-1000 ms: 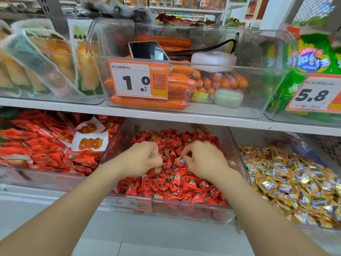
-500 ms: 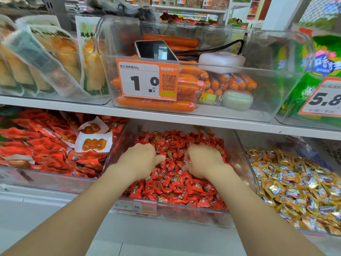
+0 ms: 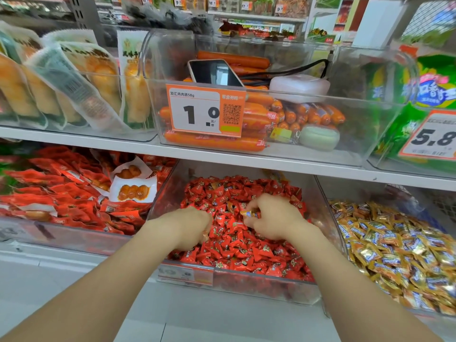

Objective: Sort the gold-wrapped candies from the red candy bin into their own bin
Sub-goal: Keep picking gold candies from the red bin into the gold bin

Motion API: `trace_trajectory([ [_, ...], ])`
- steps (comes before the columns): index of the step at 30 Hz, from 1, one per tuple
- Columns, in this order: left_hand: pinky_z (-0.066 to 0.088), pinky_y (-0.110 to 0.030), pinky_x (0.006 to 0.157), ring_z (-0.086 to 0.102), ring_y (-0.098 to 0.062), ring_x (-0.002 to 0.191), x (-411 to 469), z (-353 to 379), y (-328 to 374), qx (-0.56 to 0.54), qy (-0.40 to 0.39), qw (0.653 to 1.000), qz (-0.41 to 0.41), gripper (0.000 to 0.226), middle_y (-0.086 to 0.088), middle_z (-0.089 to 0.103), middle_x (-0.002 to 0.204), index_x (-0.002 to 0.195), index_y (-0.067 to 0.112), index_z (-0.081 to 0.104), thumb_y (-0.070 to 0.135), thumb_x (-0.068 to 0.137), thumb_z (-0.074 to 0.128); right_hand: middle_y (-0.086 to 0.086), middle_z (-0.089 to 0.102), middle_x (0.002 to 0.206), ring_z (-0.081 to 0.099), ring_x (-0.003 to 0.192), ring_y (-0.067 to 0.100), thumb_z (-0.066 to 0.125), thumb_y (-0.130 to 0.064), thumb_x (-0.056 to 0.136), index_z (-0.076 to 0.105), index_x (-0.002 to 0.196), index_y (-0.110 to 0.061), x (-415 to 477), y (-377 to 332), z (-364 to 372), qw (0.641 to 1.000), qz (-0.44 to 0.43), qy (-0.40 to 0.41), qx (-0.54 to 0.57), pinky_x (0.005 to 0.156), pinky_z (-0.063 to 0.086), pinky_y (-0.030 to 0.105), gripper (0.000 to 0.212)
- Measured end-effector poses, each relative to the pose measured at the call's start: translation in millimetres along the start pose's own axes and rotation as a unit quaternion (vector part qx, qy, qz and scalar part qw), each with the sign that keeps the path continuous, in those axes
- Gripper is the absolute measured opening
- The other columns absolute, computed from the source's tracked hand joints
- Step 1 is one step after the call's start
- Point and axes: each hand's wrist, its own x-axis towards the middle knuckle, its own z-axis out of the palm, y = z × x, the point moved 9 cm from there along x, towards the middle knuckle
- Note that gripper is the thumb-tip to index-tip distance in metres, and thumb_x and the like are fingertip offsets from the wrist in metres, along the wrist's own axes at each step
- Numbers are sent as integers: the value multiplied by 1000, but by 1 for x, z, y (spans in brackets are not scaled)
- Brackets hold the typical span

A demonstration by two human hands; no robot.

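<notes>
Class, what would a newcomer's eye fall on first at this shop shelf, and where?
In the centre red candy bin the left hand rests and the right hand pinches a gold-wrapped candy. To the right lies a heap of gold candies; above, an orange price tag.

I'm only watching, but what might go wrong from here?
The right hand only pinches a gold-wrapped candy; it might drop back among the red candies before reaching the gold candy bin. The left hand digs with curled fingers near the low front wall of the red candy bin, so red ones may get nudged out or grabbed by mistake.
</notes>
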Motion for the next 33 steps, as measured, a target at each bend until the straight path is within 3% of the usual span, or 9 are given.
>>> trace_trajectory([
  [5, 53, -36, 65, 64, -17, 79, -9, -24, 3, -112, 80, 990, 22, 14, -1, 63, 95, 95, 29, 49, 24, 106, 57, -7, 56, 68, 46, 47, 2, 66, -43, 102, 65, 116, -20, -19, -2, -1, 956, 4, -69, 286, 51, 36, 20, 27],
  [8, 52, -31, 52, 63, -4, 59, -16, -34, 19, -268, 96, 957, 51, 6, -1, 74, 85, 102, 27, 56, 25, 106, 59, 4, 59, 68, 39, 47, 15, 57, -36, 108, 59, 121, -13, -39, -15, -3, 882, 2, -130, 452, 47, 26, 26, 26],
  [12, 45, -26, 48, 55, -11, 54, -24, -35, 44, -503, 66, 861, 31, 10, 0, 63, 71, 109, 18, 62, 26, 104, 65, 13, 60, 71, 35, 43, 14, 50, -30, 112, 56, 123, -13, -56, -26, -12, 807, -21, -171, 564, 43, 18, 21, 22],
  [16, 34, -23, 42, 50, -13, 53, -26, -24, 64, -652, -1, 758, 4, 10, -5, 67, 72, 106, 7, 62, 16, 103, 66, 15, 65, 73, 39, 42, 13, 52, -42, 110, 60, 119, -20, -65, -13, -17, 854, 1, -138, 502, 42, 23, 21, 25],
  [20, 44, -26, 46, 52, -11, 51, -25, -18, 65, -504, 26, 863, -7, 15, -8, 80, 92, 111, 8, 59, 22, 107, 60, 4, 72, 60, 56, 47, 14, 52, -38, 109, 59, 105, -20, -74, 7, -36, 958, -1, 1, 286, 53, 48, 33, 20],
  [23, 50, -27, 48, 56, -13, 54, -23, -24, 67, -422, 77, 904, 3, 13, -4, 79, 87, 105, 14, 63, 26, 107, 58, 4, 72, 61, 57, 50, 16, 54, -41, 108, 60, 99, -23, -86, 16, -46, 957, -15, 31, 289, 55, 48, 33, 21],
  [26, 49, -27, 48, 58, -15, 58, -20, -31, 75, -444, 109, 889, 18, 10, -2, 79, 84, 103, 20, 66, 26, 107, 58, 3, 75, 66, 54, 53, 18, 56, -42, 107, 63, 97, -24, -105, 26, -64, 932, -16, 38, 361, 53, 45, 30, 21],
  [30, 48, -27, 50, 56, -13, 57, -18, -30, 98, -485, 85, 870, 29, 10, 4, 75, 73, 105, 20, 68, 27, 107, 60, -6, 66, 66, 52, 74, 20, 48, -49, 107, 60, 108, -27, -127, 21, -76, 987, -59, 122, 88, 70, 49, 38, 25],
  [33, 43, -25, 47, 53, -13, 55, -17, -26, 119, -552, 60, 831, 30, 13, 0, 64, 67, 103, 14, 71, 25, 105, 64, -2, 59, 72, 57, 81, 28, 42, -51, 107, 57, 116, -29, -131, 30, -86, 980, -42, 193, -5, 72, 53, 45, 28],
])
